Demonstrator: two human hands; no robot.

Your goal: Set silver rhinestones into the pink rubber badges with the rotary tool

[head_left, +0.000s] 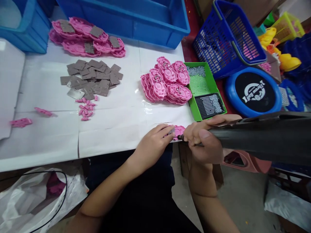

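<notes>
At the table's front edge, my left hand (153, 141) presses its fingers on a pink plastic part (180, 129), covering much of it. A bit of grey plate shows under the fingertips. My right hand (206, 147) is wrapped round a dark power screwdriver (257, 136) lying nearly level. Its bit points left and meets the pink part close to my left fingertips; any screw there is too small to make out. Just beyond, pink parts with shiny metal pieces (157, 84) are stacked beside a green tray (209, 77) of small screws.
Grey metal plates (93, 76) lie heaped left of centre, small pink pieces (86, 108) before them. Pink parts carrying plates (85, 35) stand behind. Blue bins (150, 30) line the back. A blue basket (209, 42) and blue ring-rimmed disc (230, 89) are at right.
</notes>
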